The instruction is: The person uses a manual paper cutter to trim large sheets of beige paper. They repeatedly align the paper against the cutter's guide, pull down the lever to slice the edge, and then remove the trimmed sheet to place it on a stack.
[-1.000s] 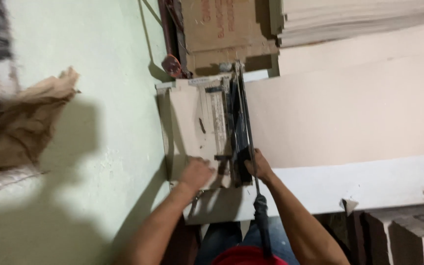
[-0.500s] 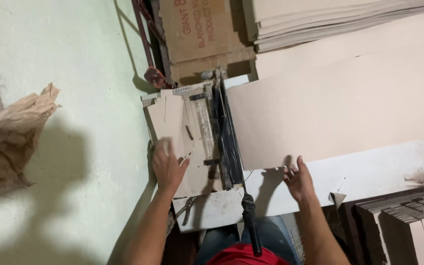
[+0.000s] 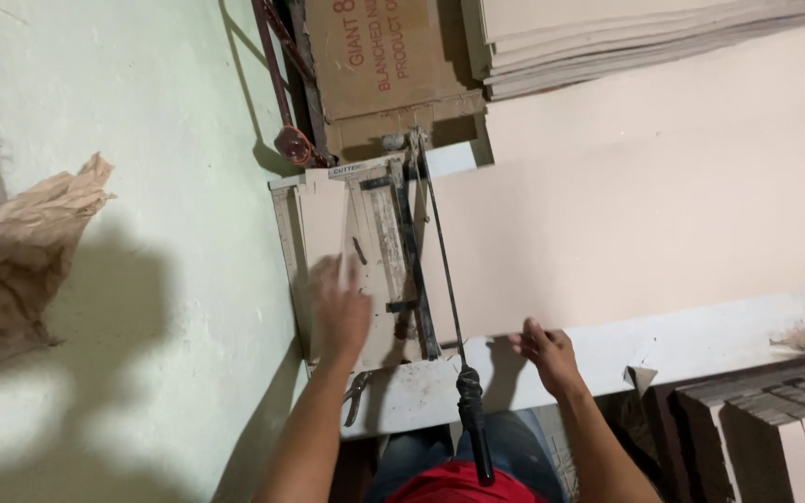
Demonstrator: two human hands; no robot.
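Crumpled brown paper [image 3: 20, 251] lies at far left against the pale green wall [image 3: 179, 279], well apart from the work. Next, rightward, the left hand [image 3: 342, 312] rests flat, fingers spread, on the cut strips of board [image 3: 328, 233] that sit on the bed of the paper cutter [image 3: 393, 251]; it is motion-blurred, so whether it presses or only brushes them cannot be told. A pair of pliers [image 3: 356, 396] lies just below that hand, on the white table edge [image 3: 701, 335].

The cutter's lever blade [image 3: 440, 270] stands raised, and its dark handle [image 3: 472, 419] points back toward the person. Nothing holds it.

Right of the blade, the large beige sheet [image 3: 645, 214] spreads over the table, its left margin at the cutting edge. The right hand [image 3: 547, 349] has fingertips curled onto the sheet's near edge, a light touch rather than a full grasp.

Judgement on doing this step well:
- Keep the sheet's near edge square to the cutter's bed before feeding; a one-handed push from the corner could skew it.
- Keep the left hand's fingers clear of the blade line while the lever is up and unsupported.
- Hold the strips flat so that the sheet does not ride over them.

Further right, a stack of board [image 3: 645, 42] sits at top and upright bundles of cut pieces [image 3: 775, 428] at bottom right.
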